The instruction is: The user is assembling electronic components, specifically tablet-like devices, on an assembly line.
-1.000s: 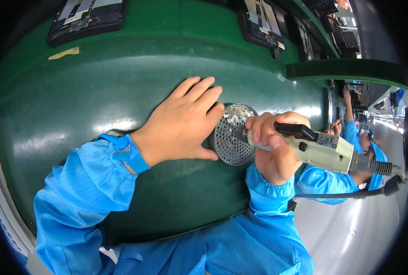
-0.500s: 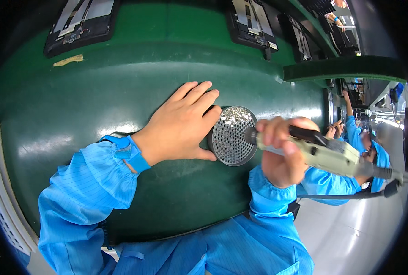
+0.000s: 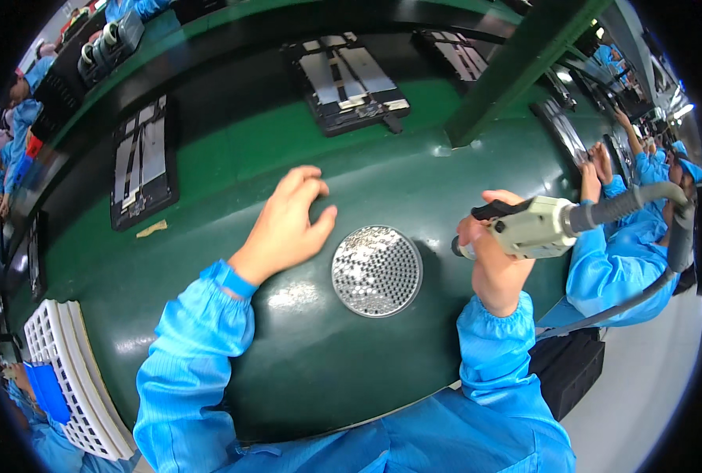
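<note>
A round screw tray (image 3: 377,272) with many small holes rests on the green bench in front of me. Small shiny screws lie over its upper left part. My left hand (image 3: 282,223) hovers at the tray's upper left, apart from it and holding nothing, with its fingers loosely bent and spread. To the right of the tray, my right hand (image 3: 493,248) is wrapped around a pale electric screwdriver (image 3: 536,227) with a black lever. The tool's dark nose points left toward the tray. Its bit cannot be made out. A thick grey cable runs from its rear.
Opened tablets (image 3: 351,83) with bare batteries lie along the far strip, another tablet (image 3: 142,165) at left. A green post (image 3: 516,75) rises at far right. Stacked white trays (image 3: 75,378) stand at the left edge. A co-worker's sleeve (image 3: 627,260) is close on the right.
My left hand has come off the tray's edge and moved up and left. The screwdriver in my right hand has moved away from the tray to the right. The head view has shifted.
</note>
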{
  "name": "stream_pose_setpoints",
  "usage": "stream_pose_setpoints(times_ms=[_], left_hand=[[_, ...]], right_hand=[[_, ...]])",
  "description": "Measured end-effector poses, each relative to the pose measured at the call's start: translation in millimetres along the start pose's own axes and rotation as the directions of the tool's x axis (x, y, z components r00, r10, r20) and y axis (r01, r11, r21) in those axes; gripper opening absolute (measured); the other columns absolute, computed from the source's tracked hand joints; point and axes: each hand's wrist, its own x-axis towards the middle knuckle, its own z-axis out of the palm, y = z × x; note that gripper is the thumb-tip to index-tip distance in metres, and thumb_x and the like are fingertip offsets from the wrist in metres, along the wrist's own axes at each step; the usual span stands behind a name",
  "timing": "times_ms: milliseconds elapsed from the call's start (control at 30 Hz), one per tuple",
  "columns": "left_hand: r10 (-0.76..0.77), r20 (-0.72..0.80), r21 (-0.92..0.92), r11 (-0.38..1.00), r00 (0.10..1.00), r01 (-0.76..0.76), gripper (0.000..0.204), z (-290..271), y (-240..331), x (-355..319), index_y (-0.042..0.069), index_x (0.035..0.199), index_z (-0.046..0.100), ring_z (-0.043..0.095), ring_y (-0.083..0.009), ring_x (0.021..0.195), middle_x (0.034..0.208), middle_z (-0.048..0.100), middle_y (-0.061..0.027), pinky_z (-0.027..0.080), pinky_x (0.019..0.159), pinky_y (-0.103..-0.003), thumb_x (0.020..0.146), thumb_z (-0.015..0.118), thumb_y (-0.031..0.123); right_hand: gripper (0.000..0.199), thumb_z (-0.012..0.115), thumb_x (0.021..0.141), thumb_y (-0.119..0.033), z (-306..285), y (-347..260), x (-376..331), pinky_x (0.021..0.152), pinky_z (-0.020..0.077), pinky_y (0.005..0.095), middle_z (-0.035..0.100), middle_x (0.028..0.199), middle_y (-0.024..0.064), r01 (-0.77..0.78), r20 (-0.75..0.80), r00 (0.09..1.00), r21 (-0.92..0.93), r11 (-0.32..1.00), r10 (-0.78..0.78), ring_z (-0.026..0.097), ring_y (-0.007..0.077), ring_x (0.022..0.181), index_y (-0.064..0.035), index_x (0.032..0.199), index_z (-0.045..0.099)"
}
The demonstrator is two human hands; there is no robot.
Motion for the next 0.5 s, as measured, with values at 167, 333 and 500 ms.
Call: stream_pose_setpoints(times_ms=[167, 333, 500], left_hand=[[0.266, -0.17, 0.359, 0.913, 0.949, -0.192, 0.038, 24, -33, 79, -0.002, 0.107, 0.057, 0.049, -0.0399, 0.117, 0.125, 0.048, -0.0238, 0.043, 0.096, -0.042, 0.079, 0.069, 0.02], [0.108, -0.099, 0.523, 0.852, 0.989, -0.041, 0.06, 29, -61, 121, 0.002, 0.119, 0.053, 0.038, -0.0392, 0.127, 0.132, 0.043, -0.0217, 0.04, 0.097, -0.052, 0.078, 0.071, 0.041], [0.143, 0.01, 0.698, 0.708, 0.99, -0.11, 0.055, 14, -67, 134, 0.007, 0.12, 0.053, 0.046, -0.0344, 0.117, 0.118, 0.051, -0.0145, 0.044, 0.091, -0.051, 0.082, 0.065, 0.045]], right_hand=[[0.041, 0.063, 0.07, 0.008, 2, 11, 3, 0.072, 0.0478, 0.0257, 0.056, 0.093, 0.0042, -0.014, -0.004, 1.0, -0.005, 1.0, 0.014, 0.056, 0.0111, 0.08, -0.0031, 0.109, 0.055], [0.04, 0.064, 0.072, 0.008, 7, 9, 1, 0.072, 0.0466, 0.0251, 0.057, 0.091, 0.0028, -0.052, 0.031, 0.998, 0.007, 0.999, 0.052, 0.055, 0.0091, 0.08, -0.0022, 0.11, 0.056], [0.038, 0.065, 0.072, 0.008, 3, 3, 2, 0.072, 0.0467, 0.025, 0.058, 0.09, 0.003, -0.023, 0.048, 0.999, 0.0, 1.0, 0.023, 0.055, 0.0091, 0.08, -0.0015, 0.108, 0.057]])
